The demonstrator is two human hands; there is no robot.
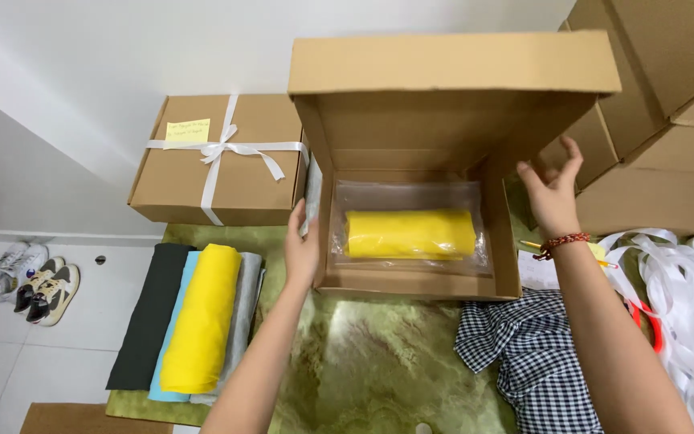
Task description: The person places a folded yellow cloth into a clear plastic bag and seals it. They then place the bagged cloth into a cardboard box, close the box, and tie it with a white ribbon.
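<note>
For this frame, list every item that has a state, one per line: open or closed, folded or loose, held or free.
Cardboard box: open, lid up.
Yellow garment in clear bag: folded, lying in the box.
Left hand: open, against the box's left wall.
Right hand: open, fingers spread by the right wall.
Ribboned box: closed, tied with a bow.
Stacked cloths: folded, untouched.
Checked cloth: loose, crumpled.
White ribbon: loose, tangled.

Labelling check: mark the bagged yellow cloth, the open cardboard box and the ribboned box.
bagged yellow cloth [410, 234], head view, middle of the yellow fold.
open cardboard box [453, 62], head view, raised lid's front flap.
ribboned box [255, 181], head view, bare top right of the ribbon.
</note>
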